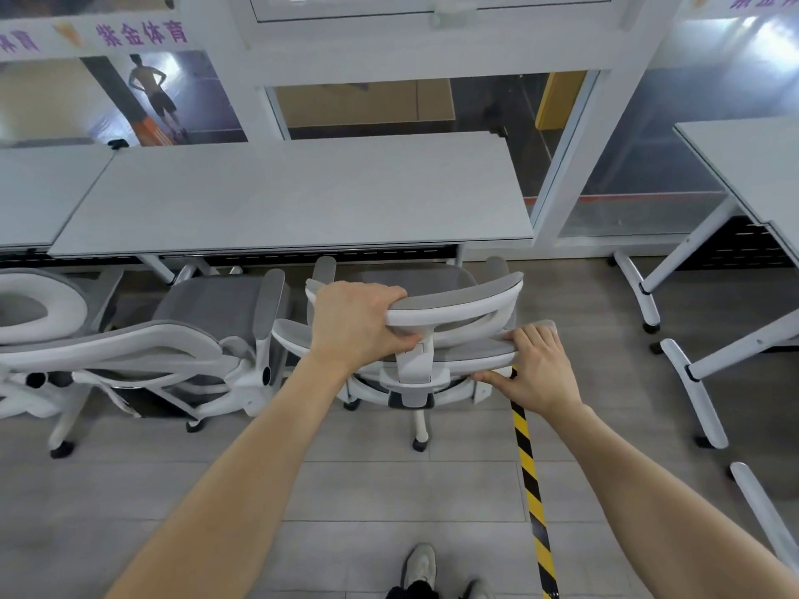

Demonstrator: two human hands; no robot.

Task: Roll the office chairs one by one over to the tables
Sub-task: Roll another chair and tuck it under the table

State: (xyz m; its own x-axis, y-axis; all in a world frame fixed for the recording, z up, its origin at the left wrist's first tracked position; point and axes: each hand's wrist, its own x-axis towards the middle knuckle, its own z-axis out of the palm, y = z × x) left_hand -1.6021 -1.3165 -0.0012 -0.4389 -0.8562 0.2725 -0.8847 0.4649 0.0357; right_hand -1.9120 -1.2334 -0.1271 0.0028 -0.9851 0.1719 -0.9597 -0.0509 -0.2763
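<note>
A white-framed office chair with grey mesh [458, 304] stands in front of me, its seat partly under the grey table [302, 196]. My left hand [359, 326] grips the left part of the chair's headrest, fingers curled under it. My right hand [536, 369] holds the right end of the backrest top, fingers over it and thumb beneath. A second matching chair [207, 313] stands just to the left at the same table, its armrest close to my chair.
A third chair [39, 304] shows at the far left by another table [39, 196]. At the right stands a table [752, 162] on white wheeled legs [640, 291]. Yellow-black tape [532, 482] runs along the grey floor. My shoes [419, 564] are at the bottom. Glass wall behind.
</note>
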